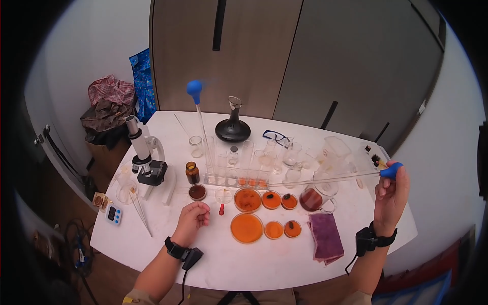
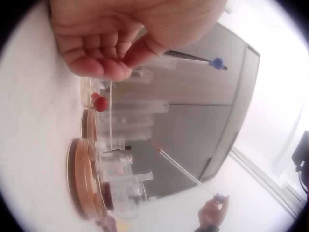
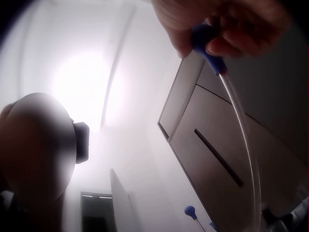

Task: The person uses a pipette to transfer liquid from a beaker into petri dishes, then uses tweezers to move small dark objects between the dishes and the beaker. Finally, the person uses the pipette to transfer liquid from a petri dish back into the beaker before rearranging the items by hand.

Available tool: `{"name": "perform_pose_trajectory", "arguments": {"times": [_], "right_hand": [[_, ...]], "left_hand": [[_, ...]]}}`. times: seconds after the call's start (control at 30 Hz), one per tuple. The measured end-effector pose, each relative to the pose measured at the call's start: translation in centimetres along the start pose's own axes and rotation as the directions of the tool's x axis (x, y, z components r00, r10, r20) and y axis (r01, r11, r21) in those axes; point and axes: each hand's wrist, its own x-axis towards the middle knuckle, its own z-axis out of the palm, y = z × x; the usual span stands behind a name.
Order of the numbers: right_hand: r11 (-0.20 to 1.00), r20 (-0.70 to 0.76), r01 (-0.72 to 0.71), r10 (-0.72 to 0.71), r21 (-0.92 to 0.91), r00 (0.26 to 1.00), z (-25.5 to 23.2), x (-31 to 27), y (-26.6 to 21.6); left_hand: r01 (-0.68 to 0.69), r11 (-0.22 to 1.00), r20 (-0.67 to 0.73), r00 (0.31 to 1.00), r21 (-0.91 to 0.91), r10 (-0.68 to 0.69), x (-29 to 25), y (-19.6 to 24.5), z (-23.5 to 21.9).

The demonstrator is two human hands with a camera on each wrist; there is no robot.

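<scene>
My right hand (image 1: 390,199) pinches the blue rubber bulb (image 1: 392,171) of a long glass pipette (image 1: 335,178), raised at the table's right side. The pipette runs nearly level to the left, its far end over the clear test tube rack (image 1: 235,184). In the left wrist view the tip (image 2: 157,147) looks orange. Several rack tubes hold a little orange liquid (image 1: 252,182). My left hand (image 1: 192,221) rests on the white table, fingers loosely curled and holding nothing. Close by lie a dropper with a red bulb (image 1: 221,207) and a small jar of dark contents (image 1: 197,192).
Petri dishes of orange contents (image 1: 247,227) sit in two rows beside a purple cloth (image 1: 326,238) and a jug of reddish liquid (image 1: 311,199). Another blue-bulbed pipette (image 1: 194,90) stands upright behind. A microscope (image 1: 151,168), timer (image 1: 113,215) and black decanter (image 1: 233,130) surround the rack.
</scene>
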Motion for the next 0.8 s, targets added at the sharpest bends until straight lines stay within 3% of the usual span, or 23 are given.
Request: {"name": "perform_pose_trajectory", "arguments": {"times": [0.27,0.53,0.8], "right_hand": [[0.993,-0.194,-0.038,0.059,0.111,0.979,-4.4,-2.6,3.2],[0.952,-0.223,-0.012,0.084,0.307,0.971,-7.0,-2.1,6.0],[0.934,-0.237,-0.029,0.12,0.355,0.964,-8.7,-2.5,7.6]], "left_hand": [[-0.035,0.999,-0.023,0.999,-0.03,0.034,0.1,-0.1,-0.1],[-0.094,0.993,-0.053,0.994,0.07,0.097,0.5,-0.1,0.7],[0.004,0.993,-0.14,0.99,0.117,0.013,1.1,0.5,1.3]]}}
